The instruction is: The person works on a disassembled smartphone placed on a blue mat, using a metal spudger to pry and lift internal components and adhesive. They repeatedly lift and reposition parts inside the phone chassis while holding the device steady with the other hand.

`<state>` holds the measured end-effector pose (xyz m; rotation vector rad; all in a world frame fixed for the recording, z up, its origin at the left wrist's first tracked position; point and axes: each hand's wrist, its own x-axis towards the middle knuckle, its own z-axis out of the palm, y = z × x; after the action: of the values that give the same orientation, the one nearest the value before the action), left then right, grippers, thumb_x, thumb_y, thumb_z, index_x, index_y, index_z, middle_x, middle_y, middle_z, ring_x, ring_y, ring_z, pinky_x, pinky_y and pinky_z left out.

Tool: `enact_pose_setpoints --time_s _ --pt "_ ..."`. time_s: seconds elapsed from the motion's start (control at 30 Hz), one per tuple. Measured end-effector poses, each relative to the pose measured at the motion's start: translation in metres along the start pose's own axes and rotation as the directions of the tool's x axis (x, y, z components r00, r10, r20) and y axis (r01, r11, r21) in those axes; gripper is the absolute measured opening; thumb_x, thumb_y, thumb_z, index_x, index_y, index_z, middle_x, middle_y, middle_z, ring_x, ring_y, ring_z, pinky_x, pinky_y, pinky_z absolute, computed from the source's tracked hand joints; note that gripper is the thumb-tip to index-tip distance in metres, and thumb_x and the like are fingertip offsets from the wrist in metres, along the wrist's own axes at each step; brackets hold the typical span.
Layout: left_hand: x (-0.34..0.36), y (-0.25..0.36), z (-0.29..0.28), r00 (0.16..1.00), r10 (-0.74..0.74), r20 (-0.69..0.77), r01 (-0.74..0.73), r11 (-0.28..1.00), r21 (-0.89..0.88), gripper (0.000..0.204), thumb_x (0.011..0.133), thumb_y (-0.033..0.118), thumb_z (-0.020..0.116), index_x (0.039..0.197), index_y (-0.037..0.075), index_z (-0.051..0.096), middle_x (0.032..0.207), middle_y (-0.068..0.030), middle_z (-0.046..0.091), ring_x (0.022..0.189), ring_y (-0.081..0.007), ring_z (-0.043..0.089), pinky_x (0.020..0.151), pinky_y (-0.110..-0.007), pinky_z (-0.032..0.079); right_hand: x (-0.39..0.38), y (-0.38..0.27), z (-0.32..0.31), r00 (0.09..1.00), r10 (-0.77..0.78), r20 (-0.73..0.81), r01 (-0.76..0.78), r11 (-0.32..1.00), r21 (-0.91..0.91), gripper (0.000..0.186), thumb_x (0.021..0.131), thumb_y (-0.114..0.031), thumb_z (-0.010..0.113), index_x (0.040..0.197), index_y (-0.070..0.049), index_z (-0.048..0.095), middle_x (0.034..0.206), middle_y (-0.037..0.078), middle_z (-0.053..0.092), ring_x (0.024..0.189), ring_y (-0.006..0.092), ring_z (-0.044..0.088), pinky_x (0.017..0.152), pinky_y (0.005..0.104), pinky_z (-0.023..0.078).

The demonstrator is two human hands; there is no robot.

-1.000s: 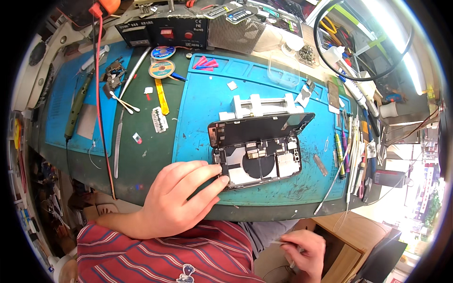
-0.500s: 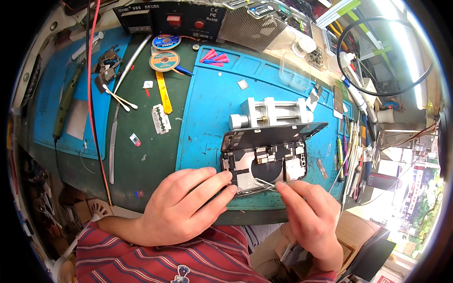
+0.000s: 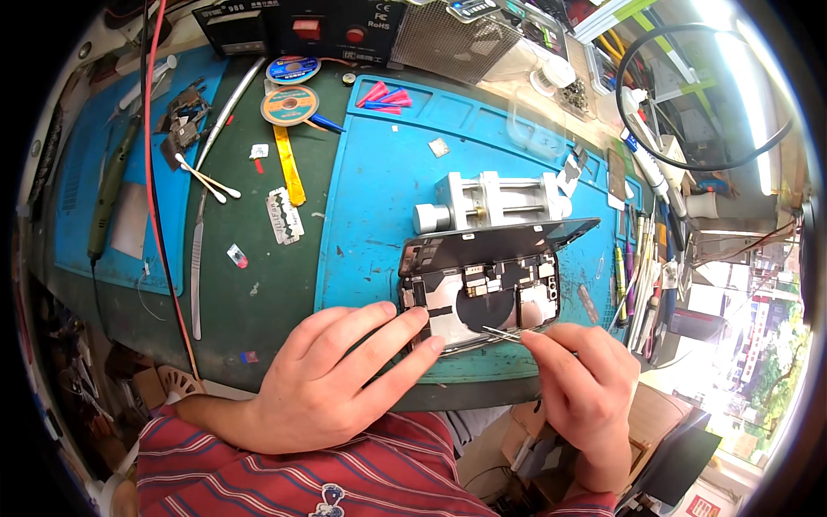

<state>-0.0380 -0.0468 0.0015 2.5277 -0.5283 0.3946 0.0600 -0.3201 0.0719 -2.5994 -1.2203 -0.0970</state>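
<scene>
An opened smartphone (image 3: pixel 446 331) lies on a blue work mat (image 3: pixel 370 215), its inner parts showing. Its black screen panel (image 3: pixel 482 246) is raised along the far side and leans against a silver metal clamp (image 3: pixel 494 200). My left hand (image 3: pixel 345 379) has its fingers spread, the tips resting at the phone's left end. In my right hand (image 3: pixel 586 379) a pair of thin metal tweezers (image 3: pixel 504 334) is pinched, with the tips over the near edge of the phone by the round black pad. I cannot make out anything between the tips.
Left on the dark green mat lie a razor blade (image 3: pixel 284 215), a scalpel handle (image 3: pixel 197 276), cotton swabs (image 3: pixel 207 181) and wire spools (image 3: pixel 290 105). Pink and blue nozzle tips (image 3: pixel 386 96) are at the back. Several pens and tools (image 3: pixel 633 284) line the right edge.
My right hand and the tweezers have shifted slightly right along the phone. My left fingers have moved a little further right at the phone's end. The whole view has shifted slightly.
</scene>
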Motion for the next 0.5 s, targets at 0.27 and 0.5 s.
enact_pose_setpoints --time_s 0.27,0.5 --pt "-0.002 0.000 0.003 1.000 0.006 -0.008 -0.006 1.000 0.006 0.060 0.070 0.012 0.089 0.130 0.011 0.081 0.144 -0.0066 0.072 0.129 -0.0293 0.062 0.098 -0.045 0.054 0.005 0.007 -0.010 0.995 -0.068 0.070 0.071 0.997 -0.036 0.042 0.072 -0.003 0.077 0.113 -0.008 0.083 0.102 0.002 0.074 0.074 0.0196 0.063 0.063 0.0364 0.047" --pt "-0.001 -0.001 0.002 1.000 0.017 0.005 -0.017 1.000 0.003 0.060 0.070 0.012 0.089 0.130 0.010 0.081 0.145 -0.0077 0.071 0.129 -0.0302 0.061 0.099 -0.046 0.054 0.010 0.006 -0.012 0.995 -0.079 0.058 0.082 0.995 -0.058 0.042 0.071 0.001 0.078 0.112 -0.007 0.083 0.100 0.003 0.074 0.072 0.0218 0.065 0.062 0.0371 0.048"
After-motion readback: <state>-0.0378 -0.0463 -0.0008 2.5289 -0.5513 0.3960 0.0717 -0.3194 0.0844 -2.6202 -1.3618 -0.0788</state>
